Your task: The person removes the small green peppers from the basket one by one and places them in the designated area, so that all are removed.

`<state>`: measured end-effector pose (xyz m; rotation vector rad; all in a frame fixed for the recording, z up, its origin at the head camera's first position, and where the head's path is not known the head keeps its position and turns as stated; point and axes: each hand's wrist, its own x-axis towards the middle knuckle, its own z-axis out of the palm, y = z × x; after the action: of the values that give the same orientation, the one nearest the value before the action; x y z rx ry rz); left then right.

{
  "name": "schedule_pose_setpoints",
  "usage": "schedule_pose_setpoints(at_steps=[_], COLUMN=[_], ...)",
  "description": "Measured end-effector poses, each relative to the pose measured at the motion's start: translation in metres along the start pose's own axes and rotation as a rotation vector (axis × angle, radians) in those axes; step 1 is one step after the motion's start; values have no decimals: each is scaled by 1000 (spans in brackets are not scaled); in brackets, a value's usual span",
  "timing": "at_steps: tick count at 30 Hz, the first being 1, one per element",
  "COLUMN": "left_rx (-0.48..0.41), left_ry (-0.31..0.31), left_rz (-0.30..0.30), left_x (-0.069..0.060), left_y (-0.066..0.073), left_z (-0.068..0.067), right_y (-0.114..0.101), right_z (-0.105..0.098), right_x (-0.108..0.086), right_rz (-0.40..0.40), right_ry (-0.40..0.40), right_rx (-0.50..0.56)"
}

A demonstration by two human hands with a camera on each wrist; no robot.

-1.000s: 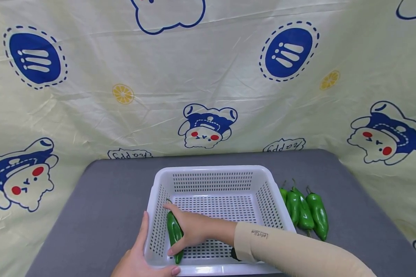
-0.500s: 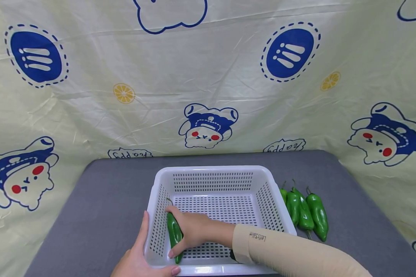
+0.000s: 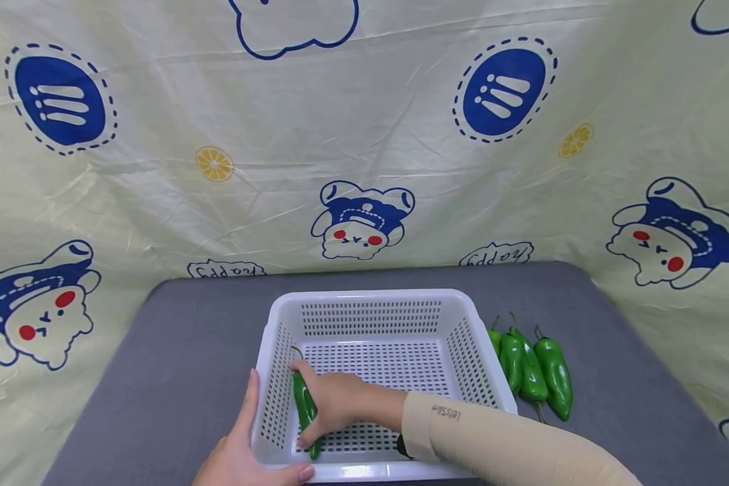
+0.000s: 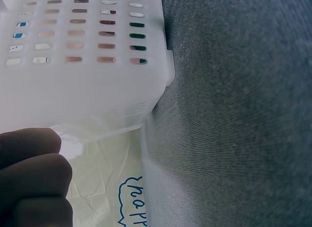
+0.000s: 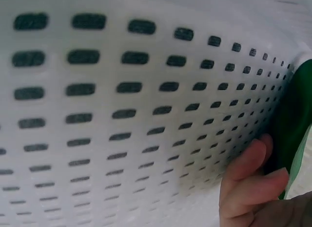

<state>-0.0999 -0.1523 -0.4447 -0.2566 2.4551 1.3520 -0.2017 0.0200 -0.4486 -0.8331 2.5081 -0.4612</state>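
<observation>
A white perforated plastic basket (image 3: 370, 295) stands on the grey table. My left hand (image 3: 239, 449) holds its near left corner, with the thumb on the front rim and a finger along the left side. In the left wrist view, several left fingers (image 4: 36, 175) lie by the basket's outer wall (image 4: 83, 97). Inside the basket, my right hand (image 3: 337, 405) grips a long green pepper (image 3: 304, 403) lying along the left wall. The right wrist view has the right fingers (image 5: 248, 183) against this pepper (image 5: 290, 124), close to the perforated bottom.
Several green peppers (image 3: 553, 378) lie side by side on the table, right of the basket. Behind the grey table (image 3: 188, 351) hangs a printed cloth (image 3: 364, 135). A beige sleeve (image 3: 498, 432) crosses the basket's near right part, with a small dark thing (image 3: 403, 445) partly hidden under its cuff.
The right thumb and index finger have drawn slightly closer round the pepper, now showing less of it. My left hand and the basket stay in place.
</observation>
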Motion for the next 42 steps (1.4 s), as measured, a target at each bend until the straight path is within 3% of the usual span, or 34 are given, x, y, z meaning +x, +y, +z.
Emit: schedule_pose_setpoints(at_steps=[4,10,19,26,34,42], left_rx=[5,-13,-129,-75,-29,-71], left_ry=[2,-12,-94,-51,-8,-46], left_rz=[12,39,39,37,18,-1], left_x=[0,-1,1,-1,-2,-1], left_y=[-1,-3,-4,-1,1,0], left_z=[1,0,-2,-1,0,0], right_y=[6,12,15,24,52,92], right_z=[-10,-41,-76,-97,-120,-137], right_x=[-3,-14,-35,-68,-109,-152], right_rz=[-28,-68,-106,-73,-60,9], right_ry=[-19,-18,4,28,93,113], right_rx=[44,144,221,295,332,382])
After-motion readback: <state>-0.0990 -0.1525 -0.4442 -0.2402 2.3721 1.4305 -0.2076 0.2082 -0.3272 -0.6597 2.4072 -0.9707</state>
